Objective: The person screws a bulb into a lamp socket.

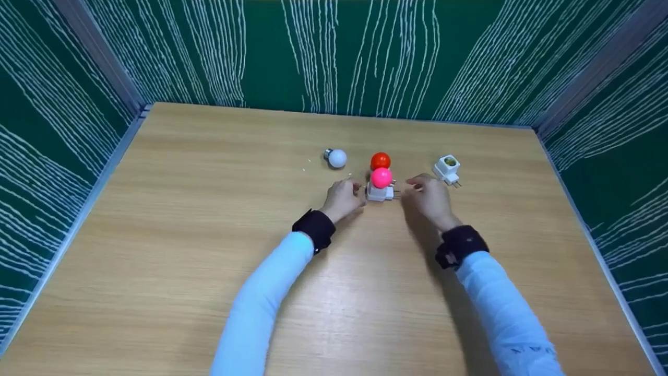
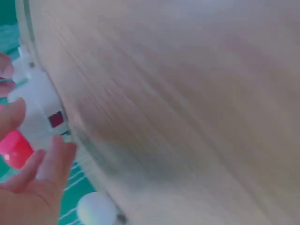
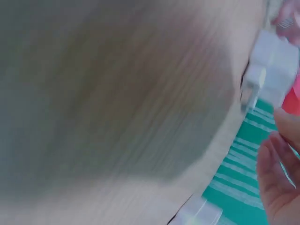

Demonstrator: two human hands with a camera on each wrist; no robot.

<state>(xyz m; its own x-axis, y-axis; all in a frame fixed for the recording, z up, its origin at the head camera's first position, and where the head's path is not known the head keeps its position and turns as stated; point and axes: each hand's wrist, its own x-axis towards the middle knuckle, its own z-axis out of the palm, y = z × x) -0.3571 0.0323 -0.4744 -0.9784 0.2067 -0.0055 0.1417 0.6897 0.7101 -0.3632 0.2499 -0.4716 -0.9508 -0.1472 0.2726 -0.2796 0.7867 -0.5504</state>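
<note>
A pink bulb (image 1: 381,177) sits in a white plug-in lamp socket (image 1: 377,193) on the table, its prongs pointing right. Just behind it stands a red bulb (image 1: 380,160), its base mostly hidden. My left hand (image 1: 343,199) is at the socket's left side, thumb and fingers spread apart around the white body (image 2: 40,101) in the left wrist view; contact is unclear. To the right of the prongs, my right hand (image 1: 430,201) has loosely bent fingers (image 3: 274,173) with nothing between them. In the right wrist view its thumb tip is close to the socket (image 3: 274,63).
A white bulb (image 1: 337,158) with a metal base lies left of the coloured bulbs. Beyond my right hand is another white socket (image 1: 447,167), its round opening facing up. Green, white-streaked panels (image 1: 339,57) border the wooden table (image 1: 209,183).
</note>
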